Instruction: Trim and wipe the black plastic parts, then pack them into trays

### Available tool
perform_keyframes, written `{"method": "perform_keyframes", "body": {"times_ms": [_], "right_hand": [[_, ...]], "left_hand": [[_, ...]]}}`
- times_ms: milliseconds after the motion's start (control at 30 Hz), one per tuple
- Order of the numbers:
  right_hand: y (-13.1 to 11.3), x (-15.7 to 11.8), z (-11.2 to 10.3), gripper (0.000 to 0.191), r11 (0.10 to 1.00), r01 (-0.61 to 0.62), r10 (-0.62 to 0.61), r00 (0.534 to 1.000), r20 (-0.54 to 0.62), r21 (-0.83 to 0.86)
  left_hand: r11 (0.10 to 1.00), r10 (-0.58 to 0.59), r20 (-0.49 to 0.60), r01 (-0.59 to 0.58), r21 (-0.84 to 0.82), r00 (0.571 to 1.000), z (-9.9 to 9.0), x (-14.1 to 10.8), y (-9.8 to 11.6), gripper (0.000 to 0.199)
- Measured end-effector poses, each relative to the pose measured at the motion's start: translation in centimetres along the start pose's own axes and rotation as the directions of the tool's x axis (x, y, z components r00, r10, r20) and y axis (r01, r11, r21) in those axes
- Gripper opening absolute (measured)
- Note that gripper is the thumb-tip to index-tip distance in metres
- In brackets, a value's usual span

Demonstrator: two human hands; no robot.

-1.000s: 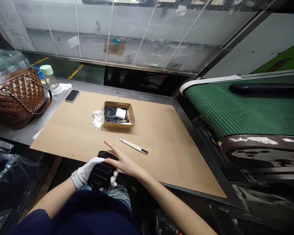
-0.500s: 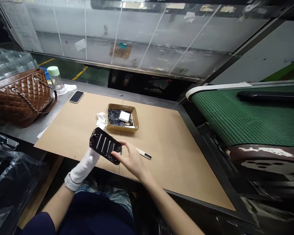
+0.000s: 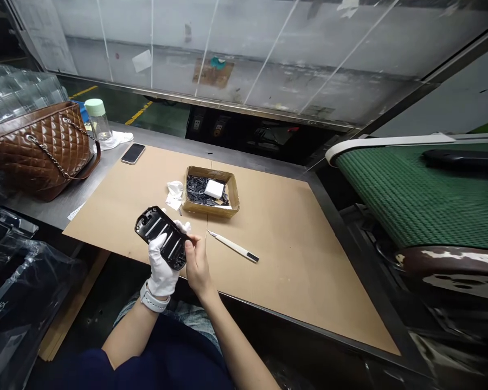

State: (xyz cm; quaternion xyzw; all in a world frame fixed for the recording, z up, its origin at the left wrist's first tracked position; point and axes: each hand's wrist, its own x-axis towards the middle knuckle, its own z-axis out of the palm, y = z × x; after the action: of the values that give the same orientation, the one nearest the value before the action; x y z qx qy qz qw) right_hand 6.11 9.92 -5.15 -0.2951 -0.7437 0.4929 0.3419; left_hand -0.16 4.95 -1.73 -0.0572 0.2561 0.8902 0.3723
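Note:
My left hand [image 3: 161, 265], in a white glove, holds a black plastic casing [image 3: 160, 237] with several long slots from below. My right hand [image 3: 196, 264], ungloved, pinches the casing's right edge between its fingers and thumb. Both hands are above the near edge of a brown cardboard sheet [image 3: 276, 281]. Beyond them, a cardboard tray [image 3: 232, 196] holds small black parts and a white block [image 3: 214, 189]. A white-handled craft knife [image 3: 233, 248] lies to the right of my right hand, and a crumpled white tissue [image 3: 174, 195] sits beside the tray.
A black phone [image 3: 133, 154], a quilted brown handbag [image 3: 36, 146] and a green-capped bottle [image 3: 98, 120] stand at the far left. A green conveyor belt [image 3: 415, 200] runs along the right. Black plastic bags [image 3: 16, 281] lie at the lower left.
The casing has moved nearer my body and turned. My right hand has closed on its edge, so both hands now hold it. The view has shifted slightly.

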Motion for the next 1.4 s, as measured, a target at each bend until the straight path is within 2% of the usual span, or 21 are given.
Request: {"method": "perform_keyframes", "body": {"times_ms": [167, 233, 267, 300, 367, 433, 467, 500, 533, 567, 633, 700, 767, 833, 900, 1000, 1100, 1167, 1233, 1300, 1400], "right_hand": [[-0.3, 0.0, 0.0, 0.04, 0.947, -0.187, 0.182, 0.982, 0.045, 0.26], [-0.2, 0.7, 0.3, 0.04, 0.846, -0.282, 0.287, 0.956, 0.06, 0.452], [-0.1, 1.0, 0.5, 0.04, 0.761, -0.33, 0.347, 0.934, 0.079, 0.558], [-0.1, 1.4, 0.8, 0.04, 0.654, -0.376, 0.405, 0.907, 0.116, 0.656], [0.1, 2.0, 1.4, 0.036, 0.483, -0.438, 0.467, 0.861, 0.201, 0.758], [0.2, 2.3, 2.1, 0.031, 0.473, -0.468, 0.474, 0.849, 0.233, 0.747], [0.2, 2.4, 2.4, 0.029, 0.488, -0.48, 0.474, 0.847, 0.24, 0.729], [0.2, 2.6, 2.7, 0.028, 0.5, -0.495, 0.477, 0.842, 0.252, 0.711], [0.2, 3.0, 2.9, 0.026, 0.517, -0.507, 0.48, 0.839, 0.258, 0.689], [0.1, 3.8, 3.1, 0.025, 0.541, -0.512, 0.483, 0.838, 0.252, 0.667], [-0.1, 6.4, 3.0, 0.027, 0.607, -0.496, 0.486, 0.85, 0.205, 0.62], [-0.4, 10.4, 2.2, 0.034, 0.694, -0.453, 0.47, 0.874, 0.124, 0.559], [-0.8, 14.2, 0.7, 0.037, 0.794, -0.397, 0.434, 0.901, 0.028, 0.461], [-0.9, 16.3, -1.4, 0.032, 0.89, -0.322, 0.364, 0.928, -0.08, 0.324], [0.0, 15.5, -3.9, 0.035, 0.95, -0.264, 0.286, 0.95, -0.125, 0.167], [3.0, 10.5, -7.6, 0.036, 0.96, -0.274, 0.27, 0.961, -0.062, -0.065], [6.3, 4.9, -10.2, 0.04, 0.932, -0.278, 0.254, 0.959, -0.127, -0.232], [7.3, 2.4, -10.5, 0.044, 0.922, -0.263, 0.22, 0.96, -0.176, -0.283], [6.6, 1.1, -9.9, 0.05, 0.927, -0.236, 0.184, 0.963, -0.196, -0.293], [4.4, 0.7, -8.6, 0.05, 0.954, -0.162, 0.125, 0.98, -0.158, -0.25], [-0.7, 0.3, -6.1, 0.043, 0.99, 0.02, -0.019, 1.0, 0.005, -0.142]], "left_hand": [[0.998, 0.059, -0.024, -0.059, -0.004, 0.998, 0.0, 1.5, 0.8, 0.028], [0.991, 0.073, 0.049, -0.078, 0.113, 0.996, 0.3, 2.1, 0.9, 0.031], [0.964, 0.086, 0.129, -0.115, 0.24, 0.988, 0.5, 2.3, 1.0, 0.032], [0.899, 0.09, 0.242, -0.184, 0.398, 0.966, 0.8, 2.6, 1.0, 0.034], [0.629, 0.029, 0.495, -0.401, 0.666, 0.868, 1.4, 3.1, 1.1, 0.045], [0.345, -0.063, 0.623, -0.569, 0.746, 0.78, 1.7, 3.7, 1.5, 0.062], [0.272, -0.07, 0.636, -0.598, 0.754, 0.769, 1.7, 4.0, 1.8, 0.069], [0.26, -0.046, 0.626, -0.596, 0.76, 0.779, 1.6, 4.2, 2.3, 0.073], [0.303, -0.005, 0.598, -0.569, 0.765, 0.802, 1.3, 4.4, 2.9, 0.074], [0.393, 0.045, 0.549, -0.52, 0.758, 0.834, 1.0, 4.5, 3.6, 0.071], [0.659, 0.101, 0.413, -0.372, 0.653, 0.905, 0.3, 4.3, 5.1, 0.058], [0.886, 0.054, 0.296, -0.183, 0.426, 0.954, -0.2, 3.8, 6.6, 0.052], [0.981, -0.029, 0.264, -0.022, 0.191, 0.964, -0.5, 3.2, 7.6, 0.058], [0.997, -0.076, 0.26, 0.07, 0.032, 0.963, -0.6, 2.8, 8.0, 0.061], [0.99, -0.105, 0.238, 0.124, -0.068, 0.966, -0.7, 2.7, 8.0, 0.061], [0.972, -0.164, 0.225, 0.196, -0.127, 0.96, -0.8, 3.0, 7.8, 0.065], [0.966, -0.201, 0.225, 0.231, -0.116, 0.953, -0.8, 3.2, 7.2, 0.069], [0.967, -0.216, 0.231, 0.241, -0.088, 0.949, -0.7, 2.9, 6.6, 0.068], [0.969, -0.22, 0.237, 0.24, -0.058, 0.946, -0.4, 2.2, 5.9, 0.066], [0.976, -0.206, 0.226, 0.217, -0.023, 0.952, 0.0, 1.2, 5.0, 0.06], [0.979, -0.204, 0.194, 0.196, 0.061, 0.96, 0.3, -0.5, 3.8, 0.056]]}}
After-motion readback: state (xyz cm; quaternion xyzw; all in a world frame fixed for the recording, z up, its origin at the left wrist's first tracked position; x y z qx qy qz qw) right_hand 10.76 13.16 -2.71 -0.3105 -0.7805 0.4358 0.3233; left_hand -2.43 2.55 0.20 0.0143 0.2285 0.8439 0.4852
